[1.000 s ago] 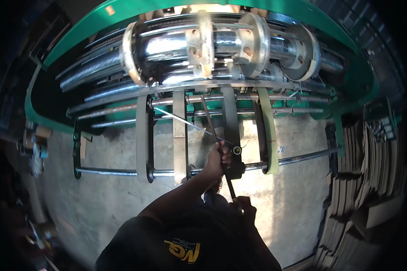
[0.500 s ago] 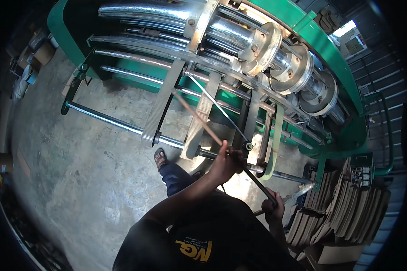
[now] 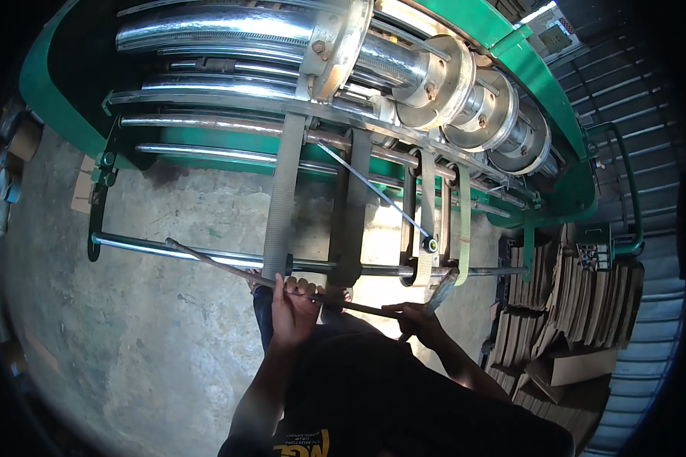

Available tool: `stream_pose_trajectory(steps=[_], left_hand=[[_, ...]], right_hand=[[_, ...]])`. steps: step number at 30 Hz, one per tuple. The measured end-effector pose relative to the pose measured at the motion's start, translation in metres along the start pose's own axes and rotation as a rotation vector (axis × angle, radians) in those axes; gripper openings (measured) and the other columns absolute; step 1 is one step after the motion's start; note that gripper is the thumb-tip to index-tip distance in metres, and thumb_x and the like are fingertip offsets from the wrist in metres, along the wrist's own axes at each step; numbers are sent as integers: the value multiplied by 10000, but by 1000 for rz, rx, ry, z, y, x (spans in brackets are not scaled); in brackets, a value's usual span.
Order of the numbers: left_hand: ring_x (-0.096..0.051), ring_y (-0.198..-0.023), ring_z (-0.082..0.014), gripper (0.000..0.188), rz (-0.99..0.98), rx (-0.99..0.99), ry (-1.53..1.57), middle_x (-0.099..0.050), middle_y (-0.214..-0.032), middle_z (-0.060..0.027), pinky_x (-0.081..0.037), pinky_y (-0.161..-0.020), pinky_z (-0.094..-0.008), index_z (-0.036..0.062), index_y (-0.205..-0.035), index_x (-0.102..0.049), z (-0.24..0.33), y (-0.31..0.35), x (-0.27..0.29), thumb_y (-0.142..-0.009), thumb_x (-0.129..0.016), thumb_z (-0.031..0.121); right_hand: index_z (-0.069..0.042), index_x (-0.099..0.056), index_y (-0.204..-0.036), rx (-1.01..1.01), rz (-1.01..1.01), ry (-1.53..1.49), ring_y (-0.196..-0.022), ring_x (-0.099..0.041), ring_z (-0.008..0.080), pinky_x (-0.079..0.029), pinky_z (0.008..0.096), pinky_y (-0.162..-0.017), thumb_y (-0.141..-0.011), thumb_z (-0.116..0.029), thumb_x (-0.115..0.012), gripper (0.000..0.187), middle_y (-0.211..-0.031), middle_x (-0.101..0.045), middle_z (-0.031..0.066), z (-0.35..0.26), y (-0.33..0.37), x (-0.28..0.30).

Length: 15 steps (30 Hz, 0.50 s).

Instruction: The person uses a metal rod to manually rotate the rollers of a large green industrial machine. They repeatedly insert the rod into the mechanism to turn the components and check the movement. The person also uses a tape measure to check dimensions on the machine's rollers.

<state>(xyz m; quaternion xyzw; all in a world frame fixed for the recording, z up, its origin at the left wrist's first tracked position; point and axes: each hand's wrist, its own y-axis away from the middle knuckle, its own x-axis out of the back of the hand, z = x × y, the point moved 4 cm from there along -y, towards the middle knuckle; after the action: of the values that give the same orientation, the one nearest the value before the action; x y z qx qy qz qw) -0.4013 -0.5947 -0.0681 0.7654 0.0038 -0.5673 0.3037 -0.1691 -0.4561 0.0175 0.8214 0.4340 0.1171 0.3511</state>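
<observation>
Long dark rod (image 3: 358,306): in my two hands, slanting across in front of my body, its brownish far end pointing left. Half a second ago it ran steeply up toward the machine; now it lies much flatter.

Left hand (image 3: 293,311): fingers curled round the rod near its middle. It was by the round knob earlier; now it sits just below the lower end of the leftmost strap (image 3: 283,194). Right hand (image 3: 419,324): closed on the rod's near end. A greyish piece (image 3: 440,291) shows just beyond; cannot tell whether I grip that too.

The rod's far end crosses, in view, the lower chrome bar (image 3: 175,248); cannot tell if they touch.

Further out: thin pale rod (image 3: 377,190) slanting down to the round knob (image 3: 430,245), much as before. Yellow-green strap (image 3: 465,221) to the right of it. Above, the rollers with thick metal collars (image 3: 434,80), inside the green frame (image 3: 537,72).

My foot, plain beside the strap half a second ago, is now mostly hidden. Concrete floor (image 3: 160,343) below; stacked cardboard (image 3: 564,297) at right, by the ribbed wall (image 3: 652,305).
</observation>
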Motion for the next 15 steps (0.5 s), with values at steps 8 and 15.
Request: stream_pose_trajectory(steps=[8, 15], left_hand=[[-409, -618, -117, 313, 102, 202, -173, -427, -702, 2, -375, -619, -274, 150, -951, -553, 55, -71, -37, -1070, -437, 415], [-371, -532, -105, 308, 109, 481, -259, -485, -681, -24, -353, -528, -252, 118, -996, -565, 6, -162, -29, -1082, -419, 375]], right_hand=[[-54, -494, -1468, -61, 186, -57, -575, -409, 45, -348, 243, -541, -976, -318, -623, 573, -656, -490, -60, -27, -7, -106], [-71, -464, -1488, -59, 487, 372, -524, -429, 51, -350, 280, -496, -926, -214, -682, 619, -594, -496, -38, -52, -14, -134]])
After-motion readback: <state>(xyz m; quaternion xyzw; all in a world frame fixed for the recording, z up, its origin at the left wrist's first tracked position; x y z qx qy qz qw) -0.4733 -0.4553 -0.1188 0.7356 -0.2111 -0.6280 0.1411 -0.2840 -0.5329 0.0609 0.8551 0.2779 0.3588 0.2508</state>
